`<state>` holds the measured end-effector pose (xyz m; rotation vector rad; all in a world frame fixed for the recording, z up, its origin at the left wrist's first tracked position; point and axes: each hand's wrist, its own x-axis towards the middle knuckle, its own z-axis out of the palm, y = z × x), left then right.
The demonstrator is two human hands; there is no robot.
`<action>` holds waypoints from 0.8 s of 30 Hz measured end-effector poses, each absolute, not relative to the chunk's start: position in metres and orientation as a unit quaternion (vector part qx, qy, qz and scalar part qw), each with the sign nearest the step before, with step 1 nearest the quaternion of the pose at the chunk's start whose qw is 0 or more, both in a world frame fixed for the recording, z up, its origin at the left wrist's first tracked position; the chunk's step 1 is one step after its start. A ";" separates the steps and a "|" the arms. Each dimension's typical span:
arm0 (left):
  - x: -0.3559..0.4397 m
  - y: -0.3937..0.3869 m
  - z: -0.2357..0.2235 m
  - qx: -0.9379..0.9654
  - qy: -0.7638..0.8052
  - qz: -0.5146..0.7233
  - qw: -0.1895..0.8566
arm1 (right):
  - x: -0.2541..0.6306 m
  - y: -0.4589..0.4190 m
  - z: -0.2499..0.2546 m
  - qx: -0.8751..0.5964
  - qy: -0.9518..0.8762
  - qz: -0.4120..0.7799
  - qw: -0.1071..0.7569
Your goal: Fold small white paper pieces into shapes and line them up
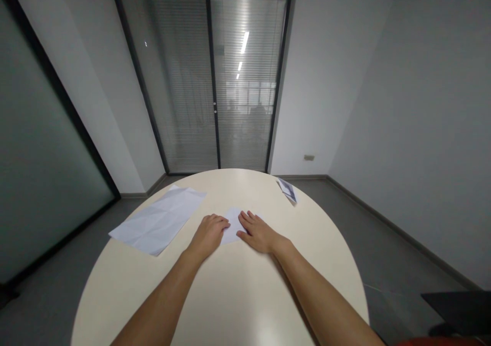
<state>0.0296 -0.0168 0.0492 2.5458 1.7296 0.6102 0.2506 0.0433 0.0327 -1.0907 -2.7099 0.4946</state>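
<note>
A small white piece of paper lies on the round table between my two hands. At its left edge is my left hand, fingers bent and pressed together on the paper. My right hand rests palm down over the right part of the paper, its fingers stretched out and slightly apart. Part of the paper is hidden beneath both hands.
On the left of the cream round table lies a large creased white sheet. A folded paper sits near the far right edge. Beyond stands a glass partition with blinds. A dark flat object is at the lower right.
</note>
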 end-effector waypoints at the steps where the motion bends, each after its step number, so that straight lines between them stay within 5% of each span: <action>1: 0.031 -0.018 0.051 0.812 0.553 0.186 -0.001 | 0.250 0.043 0.033 -0.376 -0.908 0.164 0.089; 15: 0.043 -0.025 0.050 0.797 0.587 0.136 -0.053 | 0.254 0.046 0.057 -0.316 -0.929 0.083 0.174; 24: 0.031 -0.018 0.032 0.780 0.606 0.158 0.004 | 0.254 0.042 0.055 -0.318 -0.911 0.148 0.217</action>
